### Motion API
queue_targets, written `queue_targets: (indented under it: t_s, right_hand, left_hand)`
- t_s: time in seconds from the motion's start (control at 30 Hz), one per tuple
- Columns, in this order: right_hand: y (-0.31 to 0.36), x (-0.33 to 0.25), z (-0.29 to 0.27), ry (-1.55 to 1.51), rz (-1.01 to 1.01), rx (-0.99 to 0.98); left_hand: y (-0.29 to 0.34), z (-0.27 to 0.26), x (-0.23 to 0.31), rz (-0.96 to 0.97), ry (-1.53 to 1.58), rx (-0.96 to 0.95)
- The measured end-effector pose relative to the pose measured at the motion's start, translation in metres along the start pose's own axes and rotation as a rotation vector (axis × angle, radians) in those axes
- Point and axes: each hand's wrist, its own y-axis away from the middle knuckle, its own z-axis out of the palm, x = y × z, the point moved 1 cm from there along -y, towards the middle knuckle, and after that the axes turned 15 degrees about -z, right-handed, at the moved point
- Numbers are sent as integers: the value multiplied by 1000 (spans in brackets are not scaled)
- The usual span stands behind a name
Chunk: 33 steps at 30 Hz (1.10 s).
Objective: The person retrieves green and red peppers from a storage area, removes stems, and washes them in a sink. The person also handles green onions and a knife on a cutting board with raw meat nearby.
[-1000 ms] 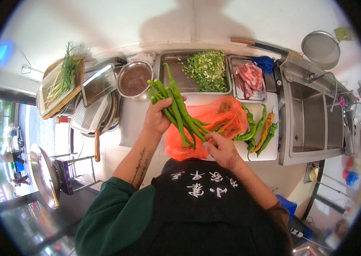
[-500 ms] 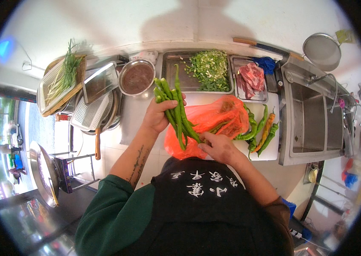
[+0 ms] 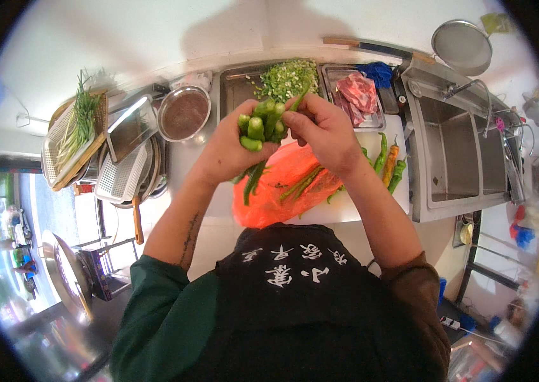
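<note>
My left hand (image 3: 226, 151) is wrapped around a bunch of long green chili peppers (image 3: 255, 130), their thick ends pointing up and thin tips hanging below. Beside the bunch, my right hand (image 3: 328, 135) is closed, pinching the stem of a green pepper (image 3: 299, 100) between thumb and fingers. Under both hands lies an orange-red plastic bag (image 3: 263, 202), with more peppers showing in it. To its right, several loose green peppers and a yellow-orange pepper (image 3: 391, 164) rest on a white cutting board (image 3: 403, 200).
Behind my hands stand a tray of chopped greens (image 3: 234, 86), a tray of raw meat (image 3: 357, 95) and a steel bowl of dark reddish contents (image 3: 184, 114). A double sink (image 3: 451, 153) is at right. Baskets with scallions (image 3: 82, 121) are stacked at left.
My right hand has left the bag and risen to the top of the bunch, pinching a pepper stem there. My left hand has tilted the bunch so its thick ends face up.
</note>
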Motion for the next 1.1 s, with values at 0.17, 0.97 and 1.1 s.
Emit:
queue_targets:
  t_s: [0.17,0.97,1.1]
  right_hand:
    - [5,23,10,602,-366,32]
    - [146,251,-15,1477,-80,-867]
    - [133,251,-23,1411,-114,-1035]
  left_hand:
    - [-20,1,-7,-111,-228,86]
    - [35,-20,-133,-541,-367,-77]
    - [36,-20,-140,-500,-390,-58]
